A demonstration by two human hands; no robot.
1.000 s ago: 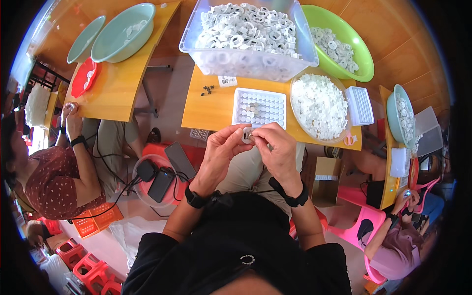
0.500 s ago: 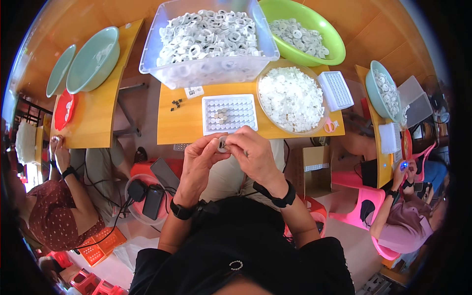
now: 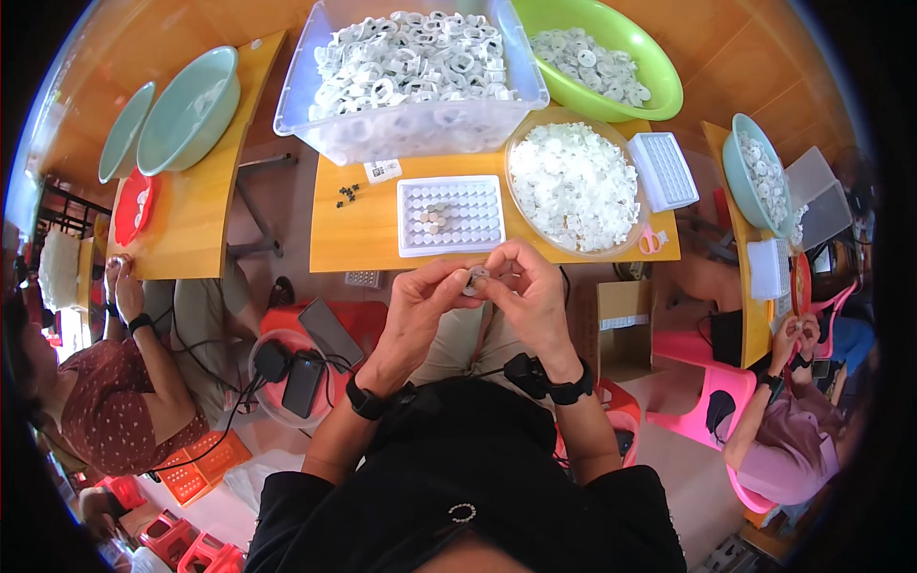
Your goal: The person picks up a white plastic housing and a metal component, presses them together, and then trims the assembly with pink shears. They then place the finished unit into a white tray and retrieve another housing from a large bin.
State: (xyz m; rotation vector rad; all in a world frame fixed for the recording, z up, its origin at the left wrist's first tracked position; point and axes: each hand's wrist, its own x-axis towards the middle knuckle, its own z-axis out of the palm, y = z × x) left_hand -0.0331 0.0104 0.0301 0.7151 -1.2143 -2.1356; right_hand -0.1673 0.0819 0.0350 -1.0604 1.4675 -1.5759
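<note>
A small round grey-white plastic part point(image 3: 475, 279) is pinched between my two hands, just off the table's near edge. My left hand point(image 3: 428, 294) grips its left side with thumb and fingers. The right thumb presses on the part's face while my right hand point(image 3: 531, 292) curls around the other side. Fingers cover much of the part. Just beyond my hands lies a white tray point(image 3: 417, 251) with rows of round pockets; a few small silvery discs point(image 3: 436, 219) rest on it.
Around the tray stand a clear bin point(image 3: 411, 145) of white ring-shaped parts, a green basin point(image 3: 666, 95), a round container point(image 3: 516, 202) of small white pieces, and another tray point(image 3: 663, 172). Pink scissors point(image 3: 652, 241) and small black pieces point(image 3: 348, 196) lie nearby. Co-workers sit at both sides.
Both hands have shifted slightly right with the part, and my right thumb now lies across its face. The co-worker's blue light at right no longer shows.
</note>
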